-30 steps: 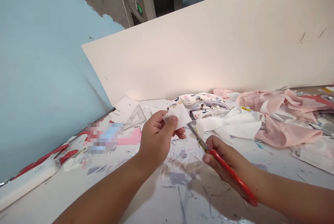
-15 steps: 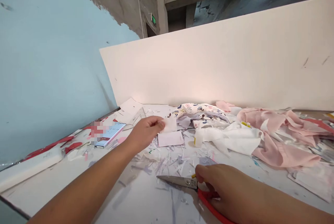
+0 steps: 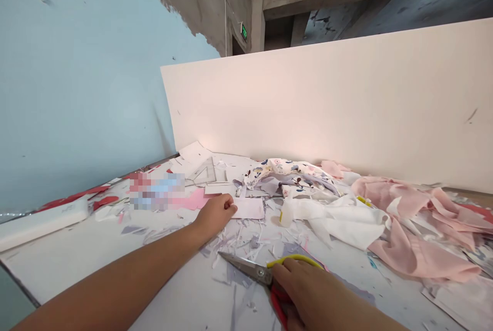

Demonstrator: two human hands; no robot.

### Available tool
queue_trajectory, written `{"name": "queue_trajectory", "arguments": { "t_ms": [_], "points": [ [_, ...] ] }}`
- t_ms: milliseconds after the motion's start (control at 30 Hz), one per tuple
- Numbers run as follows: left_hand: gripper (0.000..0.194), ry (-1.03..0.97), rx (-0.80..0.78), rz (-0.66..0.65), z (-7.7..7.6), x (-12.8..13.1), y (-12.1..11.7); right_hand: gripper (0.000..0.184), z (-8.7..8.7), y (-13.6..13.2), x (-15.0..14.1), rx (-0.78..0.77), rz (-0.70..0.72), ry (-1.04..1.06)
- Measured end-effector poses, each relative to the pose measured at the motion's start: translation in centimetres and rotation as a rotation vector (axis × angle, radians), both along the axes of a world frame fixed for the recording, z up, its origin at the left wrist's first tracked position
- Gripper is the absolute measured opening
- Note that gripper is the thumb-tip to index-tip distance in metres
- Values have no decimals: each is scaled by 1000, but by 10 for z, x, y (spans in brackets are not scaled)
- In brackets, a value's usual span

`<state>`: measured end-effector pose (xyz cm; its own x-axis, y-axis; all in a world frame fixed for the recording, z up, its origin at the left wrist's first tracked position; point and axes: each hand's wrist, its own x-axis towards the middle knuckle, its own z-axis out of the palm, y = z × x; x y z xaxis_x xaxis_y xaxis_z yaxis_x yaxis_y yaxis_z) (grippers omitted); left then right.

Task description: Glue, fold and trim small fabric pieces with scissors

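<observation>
My left hand (image 3: 214, 216) has its fingers curled together at the left end of a pale pink rectangular piece (image 3: 250, 208), whether paper or cloth I cannot tell. Its fingertips are hidden by the hand. Lower down, my right hand (image 3: 302, 287) is closed around scissors (image 3: 250, 270) with one red and one yellow handle. Their blades are together and point left, low over the table. Thin scraps (image 3: 248, 241) lie scattered between my hands. Behind the pale piece sits a bunched floral cloth (image 3: 296, 171), with white cloth (image 3: 342, 215) to its front right.
Pink cloth (image 3: 416, 249) is heaped on the right of the white table (image 3: 185, 290). At the left are a set square (image 3: 206, 171), pink paper (image 3: 194, 198), red scraps (image 3: 103, 201) and a white roll (image 3: 42, 223). A pale board (image 3: 308, 99) stands along the back.
My left hand has come down from holding a white piece above the table to the pale piece's left end. The scissors have shifted slightly left, and their yellow handle now shows more. The view has shifted.
</observation>
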<state>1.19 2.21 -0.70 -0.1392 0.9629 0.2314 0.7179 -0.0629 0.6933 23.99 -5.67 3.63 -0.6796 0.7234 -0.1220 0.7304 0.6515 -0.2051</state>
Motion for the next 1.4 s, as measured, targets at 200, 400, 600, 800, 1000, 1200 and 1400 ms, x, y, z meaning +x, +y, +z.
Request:
{"name": "queue_trajectory", "arguments": {
  "t_ms": [200, 400, 600, 800, 1000, 1200, 1400],
  "points": [
    [16, 146, 27, 78, 1, 0, 3, 18, -6, 3, -1, 34, 13, 7],
    [16, 205, -18, 116, -3, -1, 11, 18, -8, 7, 0, 0, 9, -4],
    [18, 238, -40, 159, -6, 0, 10, 20, -12, 11, 2, -14, 15, -13],
    [19, 200, -52, 212, -10, -1, 10, 18, -15, 9, 3, 19, 33, 45],
    [23, 56, 0, 171, -8, 3, 9, 13, -19, 11, 4, 49, 40, 92],
    [21, -94, 55, 37, 2, 2, -3, 15, -20, 13, -3, 144, -2, -45],
    [30, -551, 9, -91, 12, 5, -13, 20, -19, 18, 4, 96, -156, 187]
  ]
}}
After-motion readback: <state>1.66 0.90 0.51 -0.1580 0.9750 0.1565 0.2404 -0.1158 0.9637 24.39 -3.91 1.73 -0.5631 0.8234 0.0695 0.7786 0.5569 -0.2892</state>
